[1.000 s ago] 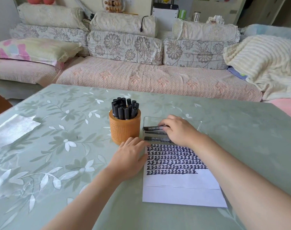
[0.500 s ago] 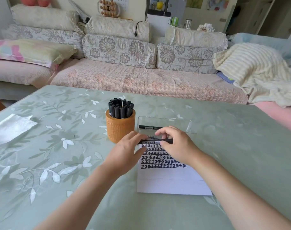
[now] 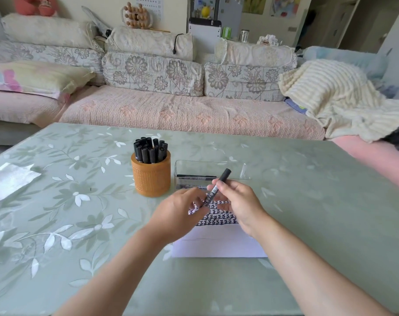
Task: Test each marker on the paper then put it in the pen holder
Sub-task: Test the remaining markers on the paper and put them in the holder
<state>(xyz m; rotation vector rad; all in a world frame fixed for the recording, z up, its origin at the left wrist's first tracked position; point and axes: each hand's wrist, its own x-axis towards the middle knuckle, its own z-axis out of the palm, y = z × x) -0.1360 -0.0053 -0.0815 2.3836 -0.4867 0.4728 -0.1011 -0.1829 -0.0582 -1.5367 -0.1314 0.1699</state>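
A long floral sofa (image 3: 182, 112) runs across the room in front of me, with a cream ribbed blanket (image 3: 330, 94) heaped at its right end. Nearer is the green, leaf-patterned worktop (image 3: 308, 201). The white paper (image 3: 216, 245) lies flat on it just in front of me, its upper part filled with rows of black marks. Left of the paper's far edge stands the orange pen holder (image 3: 151, 176), upright and packed with black capped markers (image 3: 149, 151). Just right of the holder, touching the paper's far edge, sits a clear tray (image 3: 237, 169) with a few more markers (image 3: 194, 176) lying flat inside.

My hands are close together above the marked part of the paper. My right hand (image 3: 241, 201) pinches the marker (image 3: 216, 187) around its middle, and my left hand (image 3: 178, 210) closes its fingertips on the lower end, though blur hides the exact grip. The marker is lifted off the paper, tilted, its upper end pointing away toward the tray.
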